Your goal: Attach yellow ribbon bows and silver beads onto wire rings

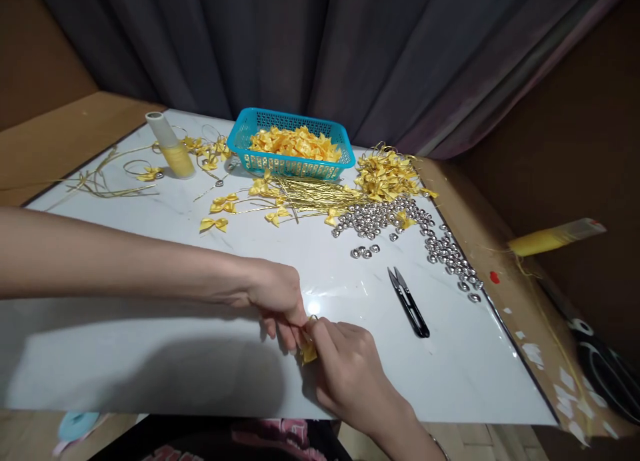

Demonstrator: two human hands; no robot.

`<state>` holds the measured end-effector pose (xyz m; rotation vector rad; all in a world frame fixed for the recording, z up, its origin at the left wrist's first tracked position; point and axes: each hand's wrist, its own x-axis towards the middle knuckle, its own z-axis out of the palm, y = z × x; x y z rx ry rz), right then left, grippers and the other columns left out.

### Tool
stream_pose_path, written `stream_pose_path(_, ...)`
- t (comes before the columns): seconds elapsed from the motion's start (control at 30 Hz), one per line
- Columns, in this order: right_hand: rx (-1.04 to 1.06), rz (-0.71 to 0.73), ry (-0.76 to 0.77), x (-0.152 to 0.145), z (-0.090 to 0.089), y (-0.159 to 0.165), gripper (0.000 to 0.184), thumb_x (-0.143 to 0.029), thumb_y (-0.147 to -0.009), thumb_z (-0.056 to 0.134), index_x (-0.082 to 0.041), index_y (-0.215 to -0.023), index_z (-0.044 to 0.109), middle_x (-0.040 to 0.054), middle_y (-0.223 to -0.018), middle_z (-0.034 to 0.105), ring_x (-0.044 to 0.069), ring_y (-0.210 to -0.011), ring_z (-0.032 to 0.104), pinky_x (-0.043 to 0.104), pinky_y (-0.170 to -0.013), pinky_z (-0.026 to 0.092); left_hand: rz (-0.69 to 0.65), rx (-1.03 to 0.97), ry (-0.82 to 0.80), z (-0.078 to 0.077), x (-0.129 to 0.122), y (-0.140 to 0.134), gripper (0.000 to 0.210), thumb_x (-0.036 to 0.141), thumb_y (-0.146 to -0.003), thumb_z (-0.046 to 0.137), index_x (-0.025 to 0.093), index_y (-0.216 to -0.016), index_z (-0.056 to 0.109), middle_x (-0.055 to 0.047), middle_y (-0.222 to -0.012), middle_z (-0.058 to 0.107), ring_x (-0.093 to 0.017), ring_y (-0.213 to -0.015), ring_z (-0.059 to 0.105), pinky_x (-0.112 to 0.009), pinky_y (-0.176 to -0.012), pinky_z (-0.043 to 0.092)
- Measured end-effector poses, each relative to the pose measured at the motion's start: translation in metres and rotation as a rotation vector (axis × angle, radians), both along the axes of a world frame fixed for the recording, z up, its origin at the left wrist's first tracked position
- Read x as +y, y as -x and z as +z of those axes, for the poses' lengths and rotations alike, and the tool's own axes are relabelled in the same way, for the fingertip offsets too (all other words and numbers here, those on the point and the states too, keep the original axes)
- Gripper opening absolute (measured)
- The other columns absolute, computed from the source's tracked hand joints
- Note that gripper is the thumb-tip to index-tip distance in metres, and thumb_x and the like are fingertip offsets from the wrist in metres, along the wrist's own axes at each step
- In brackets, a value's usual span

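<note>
My left hand [278, 294] and my right hand [350, 364] meet at the front of the white board. Both are closed, with fingertips pinching a small yellow ribbon bow [309, 352] between them. A thin gold loop [313, 318] shows just above the bow. The fingers hide most of the bow and the spot where they grip it. Right of my hands lie black-handled thread snips [410, 304], blades pointing away from me. Beyond them is a small group of silver beads [365, 252].
A blue basket [295, 166] of yellow bows stands at the back. Gold cords [315, 196], a heap of corded bows [387, 174] and scattered silver beads [450, 258] lie nearby. A yellow thread cone [179, 160] stands left; another [545, 240] and black scissors [605, 371] lie right.
</note>
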<state>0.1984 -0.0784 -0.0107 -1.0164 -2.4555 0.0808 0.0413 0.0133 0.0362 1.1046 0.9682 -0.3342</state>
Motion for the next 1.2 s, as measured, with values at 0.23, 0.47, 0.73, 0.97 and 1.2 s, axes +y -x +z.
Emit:
stream_pose_path(0.23,-0.027,0.000,0.007,0.001,0.002,-0.003,0.022,-0.006,-0.059,0.035,-0.019,-0.074,0.044,0.0003,-0.058,0.046,0.014,-0.048,0.034,0.027,-0.043,0.024,-0.045,0.050,0.067,-0.002,0.008,-0.004,0.013,0.015,-0.069,0.058,0.012,-0.059,0.065,-0.012,-0.076,0.073,-0.018,-0.074,0.067,-0.020,-0.053,0.046)
stream_pose_path(0.47,-0.113,0.018,-0.072,0.002,0.002,-0.006,0.020,-0.008,-0.060,0.037,-0.019,-0.075,0.046,0.0022,-0.059,0.049,0.015,-0.049,0.036,0.028,-0.045,0.023,-0.069,-0.010,0.127,-0.009,0.013,0.000,0.008,0.018,-0.069,0.061,0.014,-0.066,0.067,-0.010,-0.073,0.072,-0.020,-0.077,0.068,-0.025,-0.064,0.051)
stream_pose_path(0.73,-0.152,0.052,-0.052,0.004,0.004,-0.008,0.019,-0.007,-0.061,0.039,-0.018,-0.073,0.049,0.0031,-0.060,0.052,0.015,-0.050,0.038,0.029,-0.045,0.023,-0.050,-0.013,0.145,-0.008,0.013,-0.001,0.010,0.015,-0.069,0.059,0.014,-0.063,0.066,-0.007,-0.066,0.070,-0.018,-0.075,0.067,-0.024,-0.066,0.051)
stream_pose_path(0.97,-0.192,0.075,0.020,0.005,0.005,-0.014,0.024,-0.007,-0.067,0.038,-0.015,-0.085,0.051,0.0054,-0.067,0.055,0.017,-0.054,0.041,0.030,-0.047,0.027,-0.076,-0.059,0.112,-0.014,0.015,0.003,0.010,0.016,-0.071,0.057,0.013,-0.066,0.066,-0.009,-0.072,0.071,-0.020,-0.080,0.066,-0.028,-0.073,0.051)
stream_pose_path(1.2,-0.064,0.068,0.173,0.004,0.005,-0.016,0.016,-0.011,-0.085,0.033,-0.017,-0.081,0.047,0.0040,-0.069,0.055,0.015,-0.054,0.042,0.029,-0.047,0.032,-0.088,-0.067,0.083,-0.011,0.014,0.001,0.012,0.016,-0.071,0.056,0.013,-0.067,0.067,-0.011,-0.079,0.072,-0.020,-0.083,0.066,-0.029,-0.074,0.052)
